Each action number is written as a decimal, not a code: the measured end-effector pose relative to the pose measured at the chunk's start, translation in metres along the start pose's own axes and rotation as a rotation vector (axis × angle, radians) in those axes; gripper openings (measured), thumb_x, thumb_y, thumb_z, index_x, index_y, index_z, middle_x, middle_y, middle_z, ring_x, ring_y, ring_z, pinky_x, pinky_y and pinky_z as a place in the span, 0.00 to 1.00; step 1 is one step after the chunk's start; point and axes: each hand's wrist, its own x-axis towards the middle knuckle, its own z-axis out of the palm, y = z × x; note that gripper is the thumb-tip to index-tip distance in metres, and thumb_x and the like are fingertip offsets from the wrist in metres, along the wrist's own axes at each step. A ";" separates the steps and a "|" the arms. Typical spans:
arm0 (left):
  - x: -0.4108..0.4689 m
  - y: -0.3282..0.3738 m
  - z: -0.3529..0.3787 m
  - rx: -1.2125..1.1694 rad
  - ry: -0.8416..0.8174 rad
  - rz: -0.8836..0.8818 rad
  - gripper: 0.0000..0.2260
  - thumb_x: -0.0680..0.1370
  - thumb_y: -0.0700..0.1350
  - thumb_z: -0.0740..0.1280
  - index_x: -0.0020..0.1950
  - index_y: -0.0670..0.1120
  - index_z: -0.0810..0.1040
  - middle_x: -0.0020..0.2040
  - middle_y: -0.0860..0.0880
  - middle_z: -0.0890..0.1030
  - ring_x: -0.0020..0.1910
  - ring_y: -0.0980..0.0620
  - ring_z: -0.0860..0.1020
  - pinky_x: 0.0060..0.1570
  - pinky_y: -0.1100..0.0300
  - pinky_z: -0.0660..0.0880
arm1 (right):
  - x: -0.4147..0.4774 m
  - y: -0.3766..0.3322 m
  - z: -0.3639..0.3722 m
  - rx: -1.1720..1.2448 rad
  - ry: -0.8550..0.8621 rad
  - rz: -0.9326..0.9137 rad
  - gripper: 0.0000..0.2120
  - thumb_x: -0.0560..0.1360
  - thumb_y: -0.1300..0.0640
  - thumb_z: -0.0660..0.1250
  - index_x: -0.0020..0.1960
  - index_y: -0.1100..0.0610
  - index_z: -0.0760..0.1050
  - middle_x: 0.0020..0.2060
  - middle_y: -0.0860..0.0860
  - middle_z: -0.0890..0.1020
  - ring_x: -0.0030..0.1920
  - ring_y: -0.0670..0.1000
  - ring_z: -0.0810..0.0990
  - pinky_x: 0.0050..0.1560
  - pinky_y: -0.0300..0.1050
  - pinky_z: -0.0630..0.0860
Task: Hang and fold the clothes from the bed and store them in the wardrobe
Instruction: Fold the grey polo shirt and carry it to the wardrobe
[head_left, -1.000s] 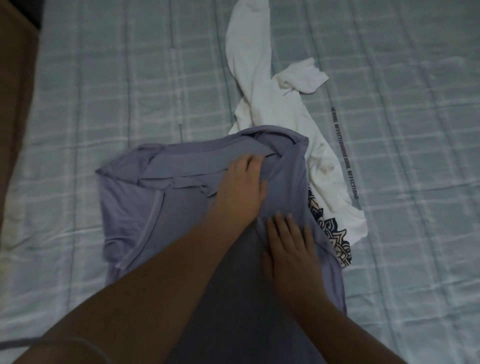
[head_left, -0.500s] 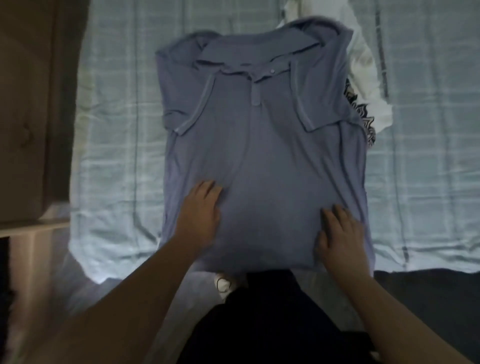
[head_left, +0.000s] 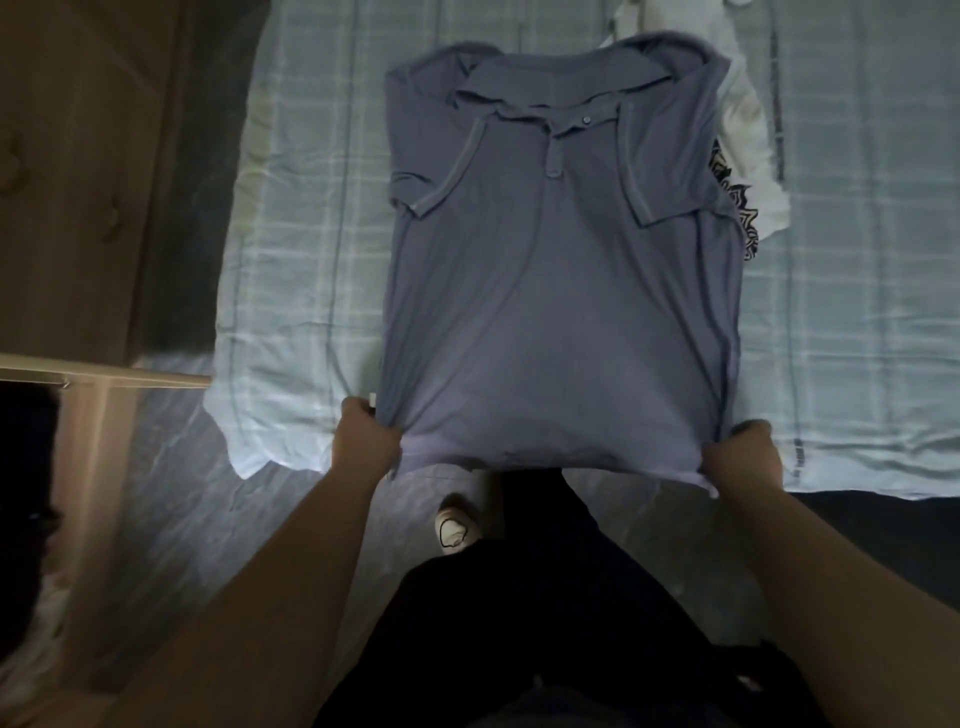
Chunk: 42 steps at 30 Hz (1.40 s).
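Head: hands (head_left: 366, 441) (head_left: 743, 457) on shirt (head_left: 561, 291) hem

The shirt (head_left: 561, 270) lies flat on the bed (head_left: 311, 260) in the middle of the frame, collar toward the top, hem at the bed's near edge. The left hand (head_left: 366, 447) grips its lower left corner and the right hand (head_left: 743, 457) its lower right corner. A second garment (head_left: 748, 109) lies on the bed at the upper right, partly under the shirt's right side. A piece of furniture (head_left: 78, 156) stands left of the bed, in the upper left. A shoe (head_left: 457, 525) shows below the hem, between the arms.
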 end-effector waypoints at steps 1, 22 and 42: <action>0.003 -0.002 -0.005 0.031 -0.067 0.000 0.10 0.74 0.44 0.71 0.51 0.40 0.77 0.42 0.43 0.82 0.43 0.41 0.82 0.39 0.54 0.75 | -0.001 0.002 -0.004 -0.042 -0.072 0.020 0.21 0.66 0.64 0.73 0.58 0.66 0.74 0.46 0.64 0.82 0.50 0.63 0.80 0.52 0.52 0.76; -0.080 -0.017 -0.115 -0.427 -0.453 0.024 0.07 0.81 0.36 0.64 0.56 0.37 0.78 0.48 0.40 0.81 0.43 0.47 0.78 0.40 0.56 0.77 | -0.099 0.034 -0.116 0.735 -0.156 -0.099 0.11 0.78 0.55 0.67 0.53 0.63 0.78 0.41 0.60 0.81 0.36 0.57 0.80 0.32 0.44 0.78; -0.046 0.050 -0.147 -0.986 -0.328 -0.029 0.10 0.81 0.32 0.63 0.59 0.43 0.75 0.39 0.41 0.84 0.43 0.46 0.85 0.45 0.52 0.82 | -0.086 -0.049 -0.158 1.160 -0.329 -0.003 0.15 0.78 0.72 0.60 0.48 0.54 0.78 0.41 0.56 0.81 0.40 0.52 0.83 0.47 0.49 0.80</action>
